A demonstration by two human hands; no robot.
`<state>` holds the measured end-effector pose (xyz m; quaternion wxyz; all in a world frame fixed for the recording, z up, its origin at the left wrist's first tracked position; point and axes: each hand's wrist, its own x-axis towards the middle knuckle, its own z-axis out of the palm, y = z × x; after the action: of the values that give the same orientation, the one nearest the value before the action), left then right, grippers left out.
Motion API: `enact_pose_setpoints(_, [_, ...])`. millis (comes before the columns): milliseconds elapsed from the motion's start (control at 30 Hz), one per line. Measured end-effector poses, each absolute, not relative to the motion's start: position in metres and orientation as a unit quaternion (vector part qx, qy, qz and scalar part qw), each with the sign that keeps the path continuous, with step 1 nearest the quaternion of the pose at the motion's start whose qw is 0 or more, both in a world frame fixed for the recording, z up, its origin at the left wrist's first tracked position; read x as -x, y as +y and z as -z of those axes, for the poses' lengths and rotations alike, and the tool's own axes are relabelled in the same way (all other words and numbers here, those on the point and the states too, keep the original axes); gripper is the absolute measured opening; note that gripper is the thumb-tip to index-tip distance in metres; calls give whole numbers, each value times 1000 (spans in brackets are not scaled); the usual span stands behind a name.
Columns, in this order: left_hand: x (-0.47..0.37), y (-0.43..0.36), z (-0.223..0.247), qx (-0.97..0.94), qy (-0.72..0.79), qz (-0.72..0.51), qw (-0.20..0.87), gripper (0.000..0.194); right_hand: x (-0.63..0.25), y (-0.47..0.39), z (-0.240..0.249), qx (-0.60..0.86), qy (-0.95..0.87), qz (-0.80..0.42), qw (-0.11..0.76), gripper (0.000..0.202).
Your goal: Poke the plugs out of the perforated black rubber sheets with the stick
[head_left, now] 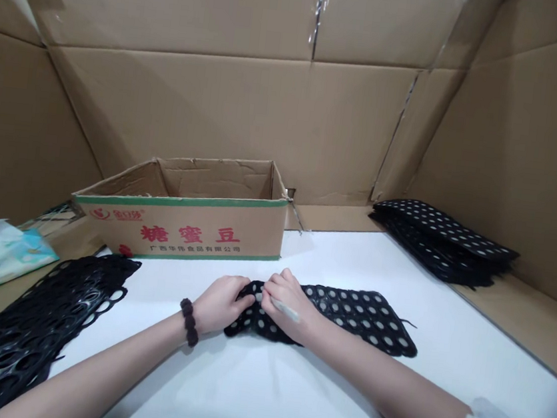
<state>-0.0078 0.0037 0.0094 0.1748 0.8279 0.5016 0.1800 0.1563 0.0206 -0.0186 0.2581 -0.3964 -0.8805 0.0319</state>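
Big brown cardboard walls (219,108) stand at the back and sides. In front of them is a white table (466,365). A long open box (206,227) with green edges and red writing sits at the back of it. On the left lie black sheets (43,330) full of big round holes. On the right, a pile (436,237) of black sheets with pale dots rests by the wall. The black dotted strip (361,319) lies in the middle of the table, under both hands. A blue-green soft pack (1,258) is at the far left. The right hand (288,304) is curled around a thin pale stick (286,309), maybe a small tool; its tip is hard to see. The left hand (220,302) pinches the strip's left end. A dark band (188,323) circles the left wrist.
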Motion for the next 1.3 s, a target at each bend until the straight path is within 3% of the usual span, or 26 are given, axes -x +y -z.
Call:
enact_pose_setpoints(167, [9, 8, -10, -821, 501, -188, 199, 18, -156, 27, 14, 420, -867, -20, 268, 23])
enact_pose_setpoints(400, [14, 15, -14, -788, 511, -232, 254, 19, -179, 27, -2, 390, -837, -287, 254, 34])
enact_pose_setpoints(533, [18, 15, -20, -756, 492, -237, 361, 23, -175, 17, -4, 421, -836, -247, 252, 32])
enact_pose_setpoints(700, [28, 17, -23, -701, 495, -134, 496, 29, -169, 11, -2, 435, -835, -220, 257, 31])
enact_pose_setpoints(1067, [27, 12, -31, -715, 529, -31, 457, 30, -166, 3, -5, 416, -836, -253, 252, 29])
enact_pose_setpoints(1300, [15, 6, -21, -735, 546, -153, 372, 18, -165, 8, 3, 422, -848, -203, 248, 29])
